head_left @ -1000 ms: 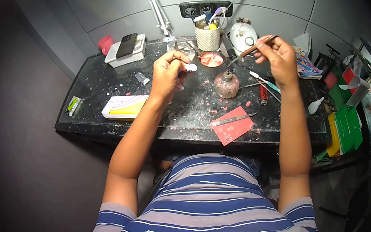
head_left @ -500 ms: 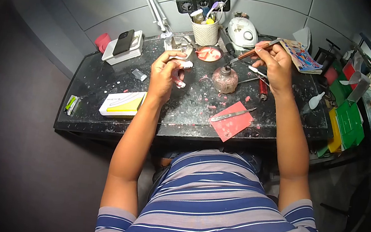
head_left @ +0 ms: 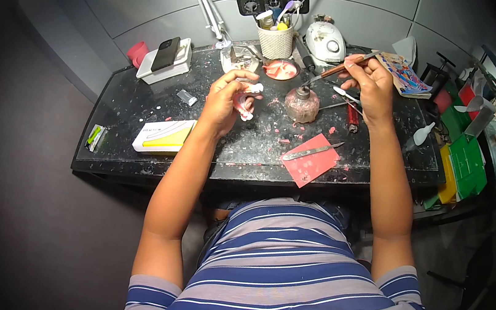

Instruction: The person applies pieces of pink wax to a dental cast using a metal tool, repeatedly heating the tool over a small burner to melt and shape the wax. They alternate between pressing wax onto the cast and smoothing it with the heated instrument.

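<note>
The left hand (head_left: 222, 99), fingers curled in, holds a small, curved pink-and-white piece (head_left: 244, 106) above the black, speckled surface (head_left: 248, 152), left of a round, pink-smeared glass burner (head_left: 301, 107). The right hand (head_left: 371, 89) pinches a slim brown-handled metal tool (head_left: 333, 72), its tip at the burner's top; whether they touch is unclear. Nearer the person, a silver metal knife (head_left: 311, 151) lies across a flat pink square sheet (head_left: 311, 170).

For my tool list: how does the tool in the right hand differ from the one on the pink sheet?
The held tool has a brown handle; the lying tool looks grey throughout. The held tool is raised in the right hand; the lying tool rests on the pink sheet. Both look long and slim.
</note>
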Available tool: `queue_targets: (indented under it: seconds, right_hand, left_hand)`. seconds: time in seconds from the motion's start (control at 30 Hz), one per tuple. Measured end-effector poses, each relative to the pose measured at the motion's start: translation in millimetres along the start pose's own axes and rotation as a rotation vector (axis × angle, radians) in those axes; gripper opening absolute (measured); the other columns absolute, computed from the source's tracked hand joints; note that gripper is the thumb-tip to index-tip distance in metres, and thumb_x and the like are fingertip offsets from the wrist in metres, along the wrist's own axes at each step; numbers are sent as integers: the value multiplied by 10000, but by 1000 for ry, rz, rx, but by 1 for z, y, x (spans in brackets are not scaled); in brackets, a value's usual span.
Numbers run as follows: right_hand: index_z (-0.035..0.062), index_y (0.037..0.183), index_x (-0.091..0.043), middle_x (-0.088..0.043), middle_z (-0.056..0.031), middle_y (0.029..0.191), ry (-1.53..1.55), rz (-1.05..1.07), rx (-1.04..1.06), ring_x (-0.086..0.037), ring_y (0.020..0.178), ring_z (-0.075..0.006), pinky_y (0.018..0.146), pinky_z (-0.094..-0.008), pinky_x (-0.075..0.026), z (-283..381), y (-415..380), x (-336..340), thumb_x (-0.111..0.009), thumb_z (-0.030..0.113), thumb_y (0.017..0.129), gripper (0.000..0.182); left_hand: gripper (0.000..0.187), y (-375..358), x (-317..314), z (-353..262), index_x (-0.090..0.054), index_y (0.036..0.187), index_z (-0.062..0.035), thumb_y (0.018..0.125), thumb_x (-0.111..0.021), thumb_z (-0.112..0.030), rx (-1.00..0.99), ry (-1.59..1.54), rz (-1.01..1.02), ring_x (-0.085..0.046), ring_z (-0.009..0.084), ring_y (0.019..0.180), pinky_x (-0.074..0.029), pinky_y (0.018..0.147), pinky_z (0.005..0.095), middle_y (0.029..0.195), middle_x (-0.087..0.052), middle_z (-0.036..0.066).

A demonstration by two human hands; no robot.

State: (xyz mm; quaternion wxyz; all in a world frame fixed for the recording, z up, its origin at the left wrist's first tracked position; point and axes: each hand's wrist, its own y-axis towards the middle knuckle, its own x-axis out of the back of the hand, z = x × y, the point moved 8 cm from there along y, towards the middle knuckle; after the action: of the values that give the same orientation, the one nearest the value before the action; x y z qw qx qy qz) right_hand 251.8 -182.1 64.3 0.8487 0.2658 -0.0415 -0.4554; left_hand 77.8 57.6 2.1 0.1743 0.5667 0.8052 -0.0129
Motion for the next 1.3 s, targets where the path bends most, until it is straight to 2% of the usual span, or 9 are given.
queue_targets:
  seconds: [0.03,0.1,0.2,0.33,0.4,0.57,0.73,0.77,1.3]
  right_hand:
    - [-17,990,-675,-709,-107,937,2,-3,-2,-697,771,-154,584,-249,-563,0,0,0,-671,66,919,109]
    - [-16,990,-676,-710,-105,940,-3,0,-1,-697,771,-154,583,-249,-563,0,0,0,-672,66,919,109]
    - [-19,1010,-672,-696,-108,949,-18,3,-7,-688,783,-158,586,-241,-556,2,-1,-1,-658,63,932,113]
    - [-21,1025,-666,-682,-109,946,-19,10,-18,-677,790,-160,587,-231,-547,2,-2,-2,-643,60,947,115]
    - [-11,987,-678,-710,-96,931,1,4,-7,-693,764,-144,575,-243,-555,0,-1,0,-675,66,917,104]
    - [-14,1004,-671,-693,-95,920,-12,7,-7,-676,756,-141,566,-234,-544,2,-2,-2,-659,63,932,106]
    - [-19,1030,-658,-682,-90,911,-36,0,-24,-673,759,-138,570,-218,-540,1,-3,-2,-647,60,942,119]
    - [-12,981,-678,-697,-86,895,-18,-16,-12,-679,739,-139,551,-240,-540,1,-2,-1,-672,77,926,105]
    - [-12,991,-681,-701,-90,900,-22,-22,-17,-676,739,-133,551,-234,-536,1,-3,0,-674,90,926,121]
  left_hand:
    - [271,0,-1,-1,-604,1147,-19,914,-468,-46,0,0,-1,-582,157,625,-516,614,325,885,-669,179]
    - [268,-3,1,9,-593,1148,-23,910,-474,-57,162,-92,-50,-593,166,637,-527,627,345,896,-653,175]
    - [261,-3,2,13,-584,1147,-22,910,-485,-68,188,-72,-42,-602,170,647,-534,631,352,890,-641,158]
    - [270,-5,-3,11,-588,1153,-15,904,-495,-63,176,-57,-13,-612,174,665,-534,631,349,890,-630,142]
    - [278,-5,-3,12,-595,1155,-7,897,-508,-59,175,-72,-20,-619,183,674,-529,625,342,886,-626,134]
    - [288,-6,-7,9,-609,1140,20,873,-521,-45,170,-75,4,-589,179,616,-504,591,315,824,-618,151]
    - [285,-5,-7,10,-610,1135,15,868,-530,-37,176,-70,11,-587,171,585,-505,573,319,792,-627,146]
    - [285,-6,-6,11,-611,1135,12,865,-533,-35,190,-65,7,-588,168,577,-506,565,323,784,-630,146]
    - [263,-5,-7,14,-622,1121,-2,872,-545,-35,182,-92,32,-605,172,586,-508,534,322,791,-645,155]
